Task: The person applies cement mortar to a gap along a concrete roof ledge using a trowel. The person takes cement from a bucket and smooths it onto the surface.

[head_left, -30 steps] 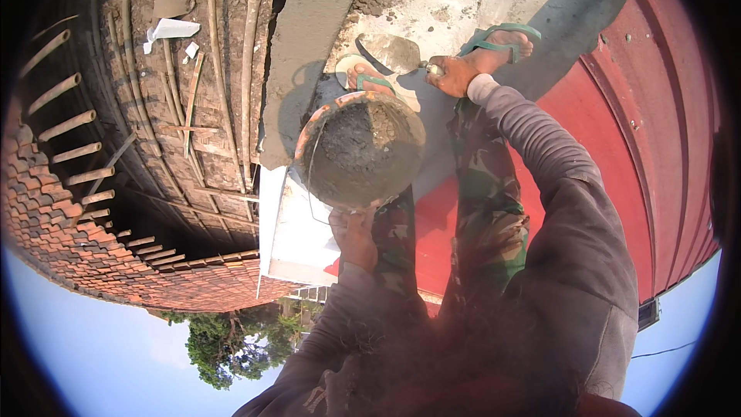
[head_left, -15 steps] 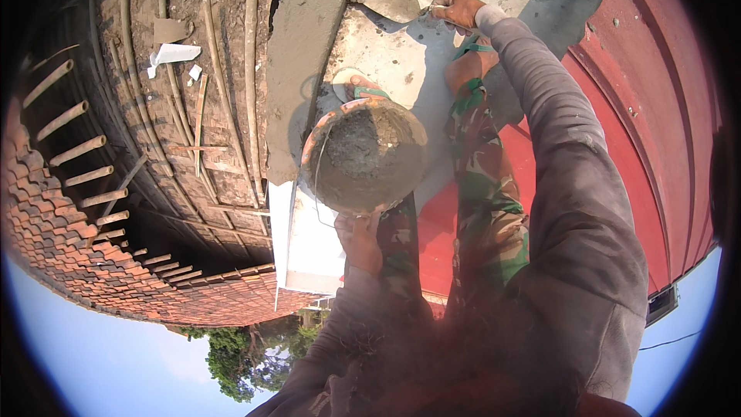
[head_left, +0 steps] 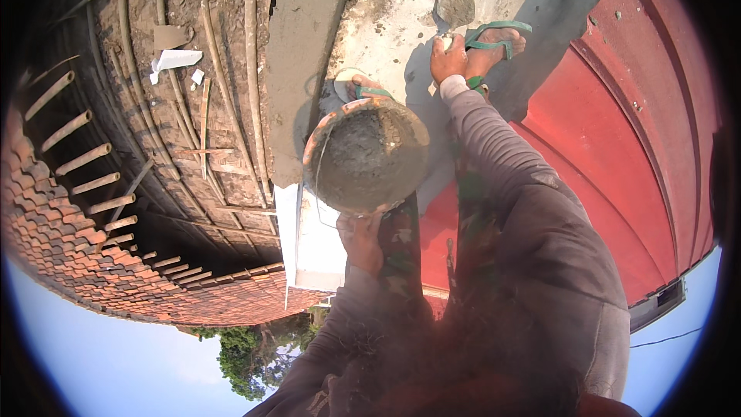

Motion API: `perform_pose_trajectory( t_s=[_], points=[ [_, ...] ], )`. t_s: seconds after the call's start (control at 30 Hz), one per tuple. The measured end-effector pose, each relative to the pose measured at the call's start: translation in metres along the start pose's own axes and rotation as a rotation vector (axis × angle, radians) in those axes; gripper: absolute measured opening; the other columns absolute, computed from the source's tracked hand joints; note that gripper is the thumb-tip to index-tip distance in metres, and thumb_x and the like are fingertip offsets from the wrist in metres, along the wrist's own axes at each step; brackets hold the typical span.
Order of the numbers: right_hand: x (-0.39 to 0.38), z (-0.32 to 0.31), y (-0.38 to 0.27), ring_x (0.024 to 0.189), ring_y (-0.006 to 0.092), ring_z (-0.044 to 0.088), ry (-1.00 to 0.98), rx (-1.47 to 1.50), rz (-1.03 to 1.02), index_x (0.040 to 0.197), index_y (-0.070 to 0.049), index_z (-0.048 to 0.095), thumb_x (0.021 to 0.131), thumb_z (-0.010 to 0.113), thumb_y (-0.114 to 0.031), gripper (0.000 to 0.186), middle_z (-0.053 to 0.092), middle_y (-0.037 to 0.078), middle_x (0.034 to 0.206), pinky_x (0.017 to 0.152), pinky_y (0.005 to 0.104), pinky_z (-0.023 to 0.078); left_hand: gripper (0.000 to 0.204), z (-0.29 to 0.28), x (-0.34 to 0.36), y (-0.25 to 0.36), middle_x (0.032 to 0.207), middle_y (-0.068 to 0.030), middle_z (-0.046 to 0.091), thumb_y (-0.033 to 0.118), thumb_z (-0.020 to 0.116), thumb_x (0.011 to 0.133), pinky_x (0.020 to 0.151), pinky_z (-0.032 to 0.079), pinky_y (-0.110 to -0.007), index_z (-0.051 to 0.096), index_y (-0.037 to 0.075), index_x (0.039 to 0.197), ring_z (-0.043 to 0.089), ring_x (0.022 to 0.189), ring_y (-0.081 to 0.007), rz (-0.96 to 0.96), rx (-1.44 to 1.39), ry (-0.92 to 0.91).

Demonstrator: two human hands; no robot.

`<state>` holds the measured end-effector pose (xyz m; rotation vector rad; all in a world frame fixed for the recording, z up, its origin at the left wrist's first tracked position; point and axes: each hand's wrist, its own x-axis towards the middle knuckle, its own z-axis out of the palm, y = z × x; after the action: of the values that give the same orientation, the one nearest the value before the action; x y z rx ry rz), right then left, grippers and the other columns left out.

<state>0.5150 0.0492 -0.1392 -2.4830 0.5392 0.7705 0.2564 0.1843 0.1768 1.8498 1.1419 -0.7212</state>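
My left hand (head_left: 360,241) grips the near underside of a bucket (head_left: 316,141) of wet grey mortar (head_left: 363,154), tilted toward me between my legs. My right hand (head_left: 450,62) is closed on the handle of a trowel (head_left: 454,1), its mortar-smeared blade pointing away from me over the pale concrete (head_left: 378,38). My sandaled right foot (head_left: 500,42) is beside that hand; my left foot (head_left: 360,85) shows just beyond the bucket. A strip of grey plastered ledge (head_left: 297,46) runs along to the left of the bucket.
At left lies a drop to weathered boards with bamboo poles (head_left: 220,85), white scraps (head_left: 177,58) and a tiled roof (head_left: 93,270) with jutting rafters (head_left: 85,158). A red corrugated roof (head_left: 617,147) curves down at right. A tree (head_left: 251,359) and sky show at the bottom.
My right hand reached forward to the trowel blade's level, then drew back toward me. The trowel has swung from pointing left to pointing away from me. The bucket shifted slightly rightward in the picture.
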Motion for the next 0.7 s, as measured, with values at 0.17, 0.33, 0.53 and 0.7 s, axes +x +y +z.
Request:
perform_pose_trajectory(
  t_s=[0.17,0.33,0.53,0.7],
  points=[
    [0.009,0.047,-0.037,0.112,0.0525,0.063,-0.04,0.113,0.006,0.138,0.005,0.047,0.095,0.06,-0.032,0.058,0.064,0.038,0.119,0.099,0.0531,0.05,0.016,0.009,0.0,-0.012,0.12,-0.0111,0.06,0.003,0.076,0.092,0.098,0.046,-0.034,0.067,-0.002,0.104,0.054,0.113,-0.023,-0.195,-0.464,0.045],
    [-0.016,0.09,-0.078,0.118,0.0523,0.061,-0.355,0.214,0.045,0.143,0.004,0.043,0.095,0.059,-0.03,0.061,0.062,0.038,0.124,0.102,0.0512,0.049,0.014,0.011,-0.003,-0.027,0.122,-0.013,0.057,0.0,0.073,0.093,0.093,0.049,-0.035,0.065,-0.004,0.103,0.055,0.111,-0.0235,0.001,0.006,0.036],
    [-0.029,0.135,-0.09,0.126,0.0512,0.057,-0.259,0.192,-0.056,0.146,0.005,0.043,0.096,0.059,-0.029,0.062,0.059,0.039,0.131,0.108,0.0483,0.045,0.014,0.017,-0.002,-0.029,0.123,-0.0137,0.053,-0.002,0.071,0.094,0.091,0.05,-0.034,0.063,-0.006,0.104,0.057,0.11,-0.0231,-0.217,-0.518,0.099],
    [-0.032,0.093,-0.102,0.067,0.0196,0.064,-0.521,0.698,0.175,0.152,0.003,0.036,0.097,0.059,-0.01,0.061,0.065,0.018,0.097,0.054,0.0364,0.055,0.016,0.019,0.0,-0.025,0.123,-0.013,0.053,0.0,0.073,0.094,0.091,0.05,-0.034,0.062,-0.006,0.104,0.059,0.108,-0.0207,-0.112,-0.359,0.071]
  ],
)
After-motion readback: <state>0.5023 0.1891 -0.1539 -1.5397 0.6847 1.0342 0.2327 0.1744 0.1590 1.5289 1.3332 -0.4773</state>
